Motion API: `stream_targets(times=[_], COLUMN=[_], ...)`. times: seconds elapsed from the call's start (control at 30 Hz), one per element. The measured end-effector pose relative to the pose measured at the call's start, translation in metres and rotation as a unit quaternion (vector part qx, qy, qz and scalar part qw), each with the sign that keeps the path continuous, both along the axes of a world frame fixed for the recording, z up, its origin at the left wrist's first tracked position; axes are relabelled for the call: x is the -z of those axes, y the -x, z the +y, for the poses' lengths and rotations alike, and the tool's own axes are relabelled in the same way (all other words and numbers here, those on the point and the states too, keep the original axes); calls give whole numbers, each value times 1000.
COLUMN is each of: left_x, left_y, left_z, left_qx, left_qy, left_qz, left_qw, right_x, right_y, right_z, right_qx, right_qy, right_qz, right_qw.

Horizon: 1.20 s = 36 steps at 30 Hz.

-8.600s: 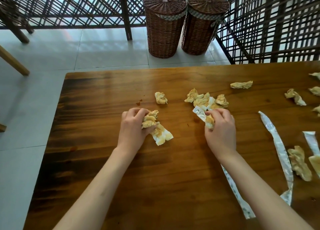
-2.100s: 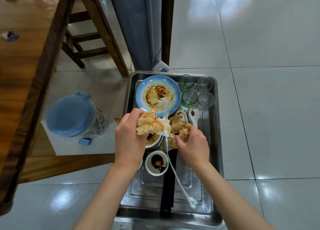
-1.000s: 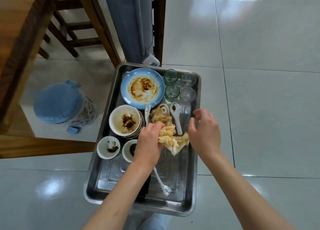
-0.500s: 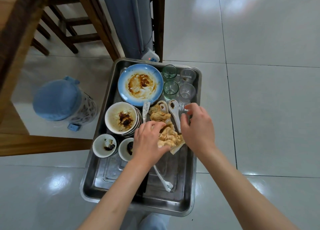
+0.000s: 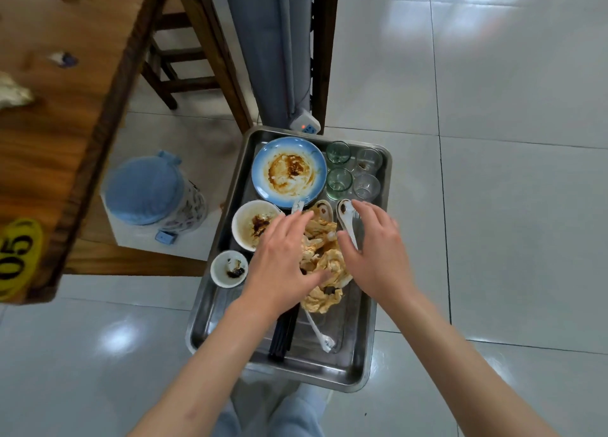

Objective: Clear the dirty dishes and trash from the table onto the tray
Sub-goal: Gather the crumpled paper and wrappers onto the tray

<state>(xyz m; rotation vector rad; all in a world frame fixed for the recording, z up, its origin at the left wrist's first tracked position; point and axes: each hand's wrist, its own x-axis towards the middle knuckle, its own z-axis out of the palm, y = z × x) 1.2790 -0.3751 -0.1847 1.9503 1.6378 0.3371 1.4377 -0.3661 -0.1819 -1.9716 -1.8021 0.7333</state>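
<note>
A steel tray (image 5: 358, 364) sits low over the floor. On it lie a blue plate (image 5: 289, 173) smeared with sauce, a white bowl (image 5: 255, 224), a small sauce dish (image 5: 228, 269), several glasses (image 5: 353, 170), white spoons (image 5: 347, 219), black chopsticks (image 5: 283, 334) and a heap of stained crumpled napkins (image 5: 324, 265). My left hand (image 5: 283, 265) hovers flat over the napkins' left side, fingers apart, holding nothing. My right hand (image 5: 378, 255) is spread just right of the heap, also holding nothing.
The wooden table (image 5: 56, 117) runs along the left, with a yellow number tag (image 5: 16, 259) and napkin scraps (image 5: 13, 91) on it. A blue-lidded bin (image 5: 148, 190) stands beside the tray. A chair (image 5: 184, 58) and a grey post (image 5: 273, 42) are beyond.
Both hands carried crumpled napkins from the table to the tray and let them go. Since half a second ago the fingers have spread and the hands lifted off the heap.
</note>
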Motion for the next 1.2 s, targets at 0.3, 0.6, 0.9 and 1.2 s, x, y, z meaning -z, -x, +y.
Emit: stream_targets(times=[0.3, 0.6, 0.9, 1.2], left_x=[-124, -248, -312, -343], left_y=[67, 187, 384, 578], left_z=[-26, -50, -100, -108], left_qx=[-90, -189, -275, -314], left_qy=[15, -55, -45, -42], left_qz=[31, 36, 36, 29], left_qw=[995, 980, 960, 948], right_x=[-112, -220, -281, -284], right_y=[34, 147, 338, 513], right_z=[-22, -22, -34, -27], right_qx=[-85, -201, -271, -242], right_qy=[15, -35, -56, -43], right_qz=[5, -11, -20, 4], right_qw=[996, 979, 961, 969])
